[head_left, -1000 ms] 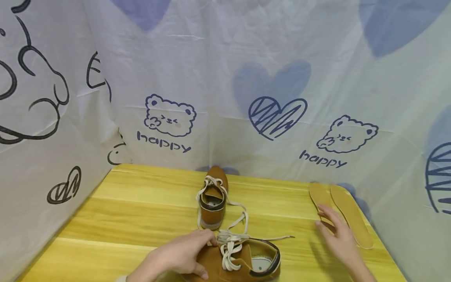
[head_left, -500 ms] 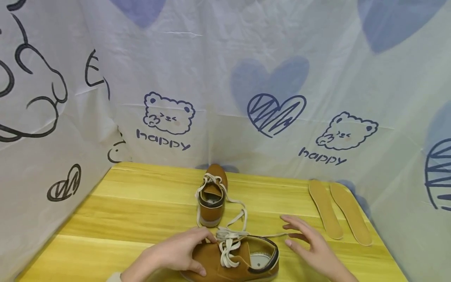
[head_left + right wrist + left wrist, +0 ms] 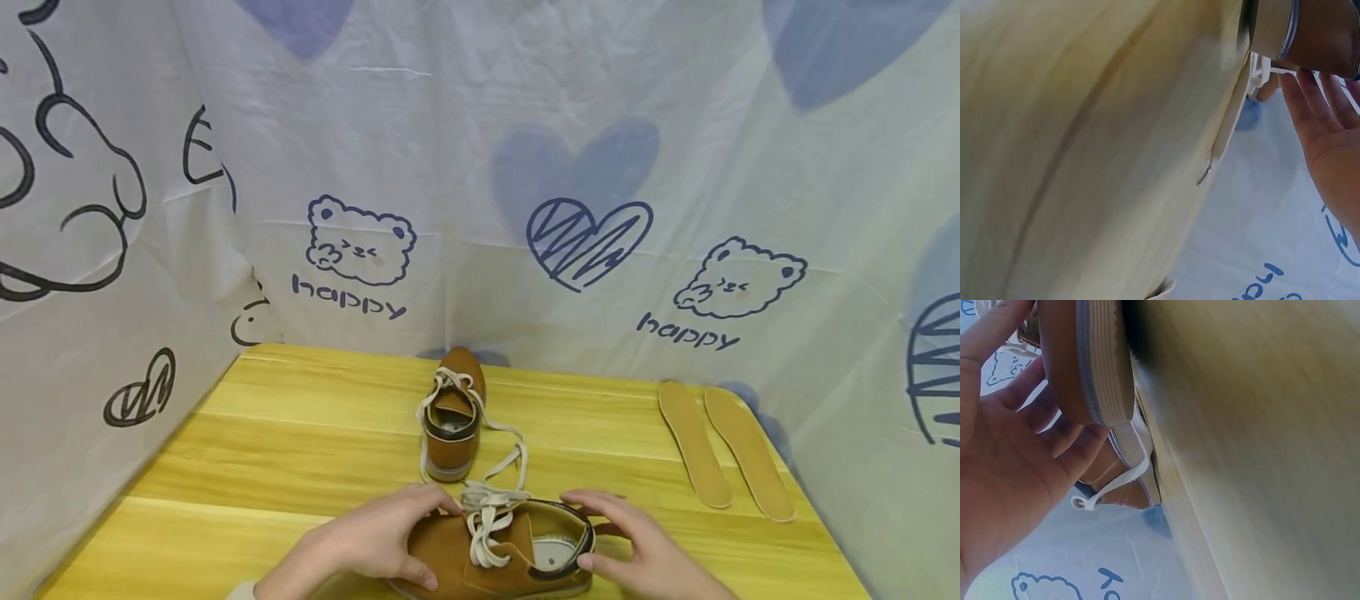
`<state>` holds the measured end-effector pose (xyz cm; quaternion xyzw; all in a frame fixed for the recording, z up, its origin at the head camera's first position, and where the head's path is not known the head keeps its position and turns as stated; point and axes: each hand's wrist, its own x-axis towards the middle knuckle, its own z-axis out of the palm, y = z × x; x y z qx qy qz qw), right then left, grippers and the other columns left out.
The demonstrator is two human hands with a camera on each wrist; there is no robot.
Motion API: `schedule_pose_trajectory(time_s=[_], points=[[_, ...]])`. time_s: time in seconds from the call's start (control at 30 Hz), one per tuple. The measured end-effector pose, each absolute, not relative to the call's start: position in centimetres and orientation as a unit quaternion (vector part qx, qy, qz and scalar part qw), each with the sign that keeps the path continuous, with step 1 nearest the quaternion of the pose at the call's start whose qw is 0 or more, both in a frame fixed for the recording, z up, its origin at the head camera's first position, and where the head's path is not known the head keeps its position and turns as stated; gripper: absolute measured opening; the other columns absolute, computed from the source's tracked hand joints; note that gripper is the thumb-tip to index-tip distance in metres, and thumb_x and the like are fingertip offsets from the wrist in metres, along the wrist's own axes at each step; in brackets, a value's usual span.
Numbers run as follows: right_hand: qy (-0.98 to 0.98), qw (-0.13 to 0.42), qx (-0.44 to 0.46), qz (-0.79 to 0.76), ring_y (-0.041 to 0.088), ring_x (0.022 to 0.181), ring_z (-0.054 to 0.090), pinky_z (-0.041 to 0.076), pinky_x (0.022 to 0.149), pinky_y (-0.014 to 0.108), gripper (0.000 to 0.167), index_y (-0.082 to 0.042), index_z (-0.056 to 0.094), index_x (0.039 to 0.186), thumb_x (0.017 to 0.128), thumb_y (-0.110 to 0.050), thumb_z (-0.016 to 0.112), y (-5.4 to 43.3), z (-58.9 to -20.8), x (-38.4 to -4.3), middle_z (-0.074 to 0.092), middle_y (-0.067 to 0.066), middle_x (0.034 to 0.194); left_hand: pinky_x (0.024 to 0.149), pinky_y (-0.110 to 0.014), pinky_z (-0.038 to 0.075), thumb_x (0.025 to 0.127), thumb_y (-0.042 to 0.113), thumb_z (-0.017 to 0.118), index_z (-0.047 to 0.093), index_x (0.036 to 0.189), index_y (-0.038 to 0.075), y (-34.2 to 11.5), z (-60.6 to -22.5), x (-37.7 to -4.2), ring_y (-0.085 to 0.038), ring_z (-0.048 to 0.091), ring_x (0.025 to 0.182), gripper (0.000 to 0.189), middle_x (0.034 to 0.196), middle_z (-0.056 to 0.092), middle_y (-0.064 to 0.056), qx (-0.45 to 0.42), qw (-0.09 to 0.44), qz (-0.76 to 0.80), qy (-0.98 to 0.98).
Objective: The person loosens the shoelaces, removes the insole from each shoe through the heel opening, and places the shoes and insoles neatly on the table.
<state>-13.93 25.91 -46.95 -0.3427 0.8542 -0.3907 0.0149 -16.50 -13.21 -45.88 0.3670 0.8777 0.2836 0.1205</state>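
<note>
A brown lace-up shoe (image 3: 438, 546) lies sideways at the front of the table, its toe to the left and its heel to the right. My left hand (image 3: 375, 533) holds the toe, thumb on the near side and fingers round the far side; the left wrist view shows its fingers (image 3: 1085, 450) against the sole edge. At the heel, my right hand (image 3: 648, 542) spans the dark collar with thumb and fingers. In the right wrist view its fingers (image 3: 1316, 100) reach the back of the shoe. White laces (image 3: 491, 533) are bunched over the tongue.
Behind stands a second brown shoe (image 3: 453, 450), heel toward me, with a loose lace (image 3: 517, 437) trailing right. Two tan insoles (image 3: 693, 442) lie side by side on the right of the wooden table (image 3: 300, 433). Printed cloth (image 3: 465, 167) hangs around the back and sides.
My right hand has come left from the insoles to the heel of the front shoe. The left hand has stayed on the toe, and the insoles lie where they were.
</note>
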Motion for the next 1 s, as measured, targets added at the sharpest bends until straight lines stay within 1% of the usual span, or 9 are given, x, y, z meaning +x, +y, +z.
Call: schedule_pose_trajectory(time_s=[0.07, 0.2, 0.33, 0.5, 0.73, 0.9, 1.0], points=[[0.857, 0.025, -0.339, -0.387, 0.015, 0.129, 0.057, 0.054, 0.101, 0.044, 0.06, -0.016, 0.05, 0.153, 0.099, -0.03, 0.073, 25.9, -46.9, -13.8, 0.056, 0.003, 0.149, 0.108, -0.037, 0.049, 0.075, 0.045, 0.093, 0.057, 0.137, 0.028, -13.3, -45.9, -16.4, -0.014, 0.054, 0.129, 0.073, 0.14, 0.057, 0.006, 0.369, 0.122, 0.281, 0.878], [0.843, 0.065, -0.325, -0.423, 0.008, 0.13, 0.053, 0.056, 0.098, 0.036, 0.057, -0.017, 0.051, 0.152, 0.1, -0.029, 0.071, 25.9, -47.0, -13.8, 0.057, 0.008, 0.147, 0.108, -0.036, 0.048, 0.074, 0.044, 0.094, 0.057, 0.14, 0.028, -13.3, -45.9, -16.5, -0.012, 0.053, 0.13, 0.078, 0.141, 0.056, 0.007, 0.374, 0.127, 0.279, 0.876], [0.835, 0.094, -0.307, -0.447, 0.004, 0.131, 0.05, 0.057, 0.096, 0.033, 0.058, -0.017, 0.05, 0.153, 0.1, -0.029, 0.071, 26.0, -47.0, -13.8, 0.055, 0.011, 0.148, 0.108, -0.036, 0.048, 0.073, 0.042, 0.095, 0.056, 0.141, 0.027, -13.2, -45.8, -16.5, -0.013, 0.053, 0.13, 0.08, 0.142, 0.056, 0.007, 0.38, 0.127, 0.278, 0.873], [0.83, 0.107, -0.3, -0.458, 0.005, 0.131, 0.051, 0.057, 0.097, 0.033, 0.058, -0.017, 0.05, 0.153, 0.1, -0.03, 0.071, 26.0, -46.8, -13.8, 0.055, 0.012, 0.148, 0.109, -0.038, 0.047, 0.073, 0.04, 0.095, 0.055, 0.142, 0.028, -13.3, -45.8, -16.4, -0.014, 0.052, 0.132, 0.081, 0.143, 0.055, 0.008, 0.381, 0.123, 0.273, 0.875], [0.842, 0.101, -0.294, -0.441, 0.012, 0.131, 0.054, 0.054, 0.1, 0.037, 0.059, -0.023, 0.051, 0.152, 0.099, -0.037, 0.072, 25.5, -46.6, -13.5, 0.057, 0.005, 0.147, 0.108, -0.037, 0.048, 0.073, 0.037, 0.095, 0.055, 0.143, 0.027, -13.6, -45.7, -16.4, -0.014, 0.053, 0.131, 0.081, 0.142, 0.056, 0.007, 0.395, 0.118, 0.279, 0.867], [0.839, 0.106, -0.297, -0.442, 0.014, 0.131, 0.055, 0.056, 0.098, 0.037, 0.059, -0.023, 0.051, 0.152, 0.098, -0.036, 0.073, 24.7, -46.7, -13.5, 0.056, 0.007, 0.148, 0.111, -0.039, 0.046, 0.073, 0.031, 0.096, 0.055, 0.145, 0.027, -14.4, -45.9, -16.2, -0.016, 0.053, 0.133, 0.083, 0.143, 0.056, 0.007, 0.407, 0.097, 0.285, 0.862], [0.837, 0.102, -0.3, -0.445, 0.015, 0.13, 0.056, 0.057, 0.096, 0.035, 0.058, -0.022, 0.053, 0.151, 0.098, -0.035, 0.074, 24.1, -46.7, -13.4, 0.056, 0.009, 0.148, 0.112, -0.041, 0.046, 0.072, 0.029, 0.095, 0.056, 0.144, 0.026, -15.0, -45.9, -16.0, -0.018, 0.053, 0.134, 0.082, 0.143, 0.057, 0.007, 0.397, 0.089, 0.28, 0.87]])
